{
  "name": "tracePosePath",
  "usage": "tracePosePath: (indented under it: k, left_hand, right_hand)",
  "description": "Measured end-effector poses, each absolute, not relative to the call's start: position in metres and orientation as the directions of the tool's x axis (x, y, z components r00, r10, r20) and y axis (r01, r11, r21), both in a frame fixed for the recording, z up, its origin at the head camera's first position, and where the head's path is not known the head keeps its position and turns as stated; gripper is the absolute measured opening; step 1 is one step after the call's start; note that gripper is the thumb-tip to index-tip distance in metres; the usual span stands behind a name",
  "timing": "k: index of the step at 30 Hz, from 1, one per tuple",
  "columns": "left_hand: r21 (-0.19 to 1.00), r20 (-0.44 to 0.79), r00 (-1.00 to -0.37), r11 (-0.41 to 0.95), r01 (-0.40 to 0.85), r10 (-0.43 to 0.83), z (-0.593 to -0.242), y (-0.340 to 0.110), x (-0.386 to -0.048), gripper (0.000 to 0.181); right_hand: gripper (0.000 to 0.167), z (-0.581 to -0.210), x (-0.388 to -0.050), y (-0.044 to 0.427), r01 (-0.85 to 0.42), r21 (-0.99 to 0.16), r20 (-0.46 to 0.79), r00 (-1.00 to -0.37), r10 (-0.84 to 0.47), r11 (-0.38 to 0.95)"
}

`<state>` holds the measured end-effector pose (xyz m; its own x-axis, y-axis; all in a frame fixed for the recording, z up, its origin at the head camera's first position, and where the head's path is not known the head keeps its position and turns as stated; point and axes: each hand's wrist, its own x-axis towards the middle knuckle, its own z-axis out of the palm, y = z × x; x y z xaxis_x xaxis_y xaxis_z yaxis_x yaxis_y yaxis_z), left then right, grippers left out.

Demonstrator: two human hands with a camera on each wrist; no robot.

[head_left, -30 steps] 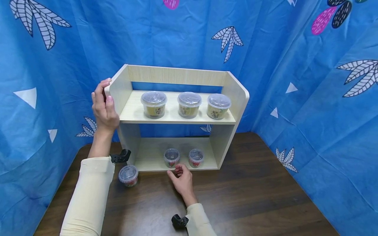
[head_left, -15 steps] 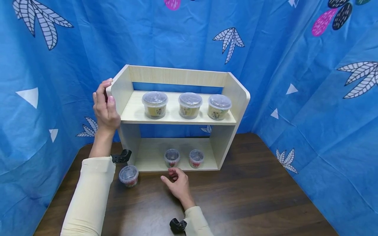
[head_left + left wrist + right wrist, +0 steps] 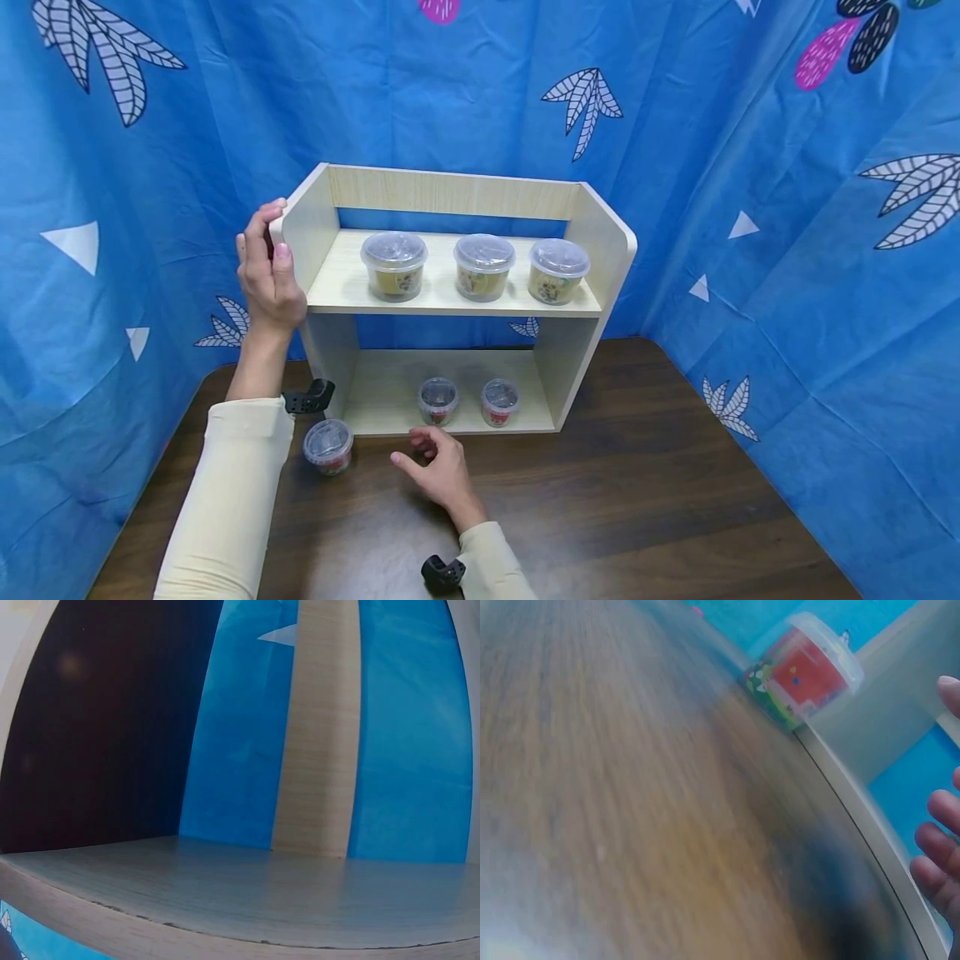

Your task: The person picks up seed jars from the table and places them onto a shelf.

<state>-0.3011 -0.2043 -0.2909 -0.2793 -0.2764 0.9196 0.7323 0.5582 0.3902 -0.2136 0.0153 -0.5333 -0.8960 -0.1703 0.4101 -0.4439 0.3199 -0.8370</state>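
Observation:
A small two-tier wooden shelf (image 3: 453, 313) stands on the table, its left side panel held near the top front edge by my left hand (image 3: 270, 279). My right hand (image 3: 438, 471) is over the table just in front of the lower board, fingers loosely bent and holding nothing. To its left, a small lidded plastic cup (image 3: 327, 447) rests on the table by the shelf's left front corner. In the right wrist view that cup (image 3: 802, 671) shows a red label, and my right fingers (image 3: 937, 844) are at the right edge. Two similar cups, left (image 3: 437, 401) and right (image 3: 499, 402), stand on the lower board.
On the upper board are three larger lidded cups with yellowish labels: left (image 3: 393, 267), middle (image 3: 483, 267) and right (image 3: 558, 271). A blue patterned curtain (image 3: 465, 92) hangs behind and beside the dark wooden table (image 3: 645, 483).
My right hand has drawn away from the lower board's front and moved left, toward the cup on the table. My left hand stays on the shelf's side panel.

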Motion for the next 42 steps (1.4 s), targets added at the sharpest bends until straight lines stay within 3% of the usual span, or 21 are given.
tracePosePath:
  k: [42]
  left_hand:
    - [0.35, 0.935, -0.246, 0.561, 0.75, -0.255, -0.29, -0.205, -0.3, 0.052]
  right_hand:
    - [0.054, -0.537, -0.215, -0.03, -0.456, -0.844, 0.394, -0.884, -0.25, 0.282]
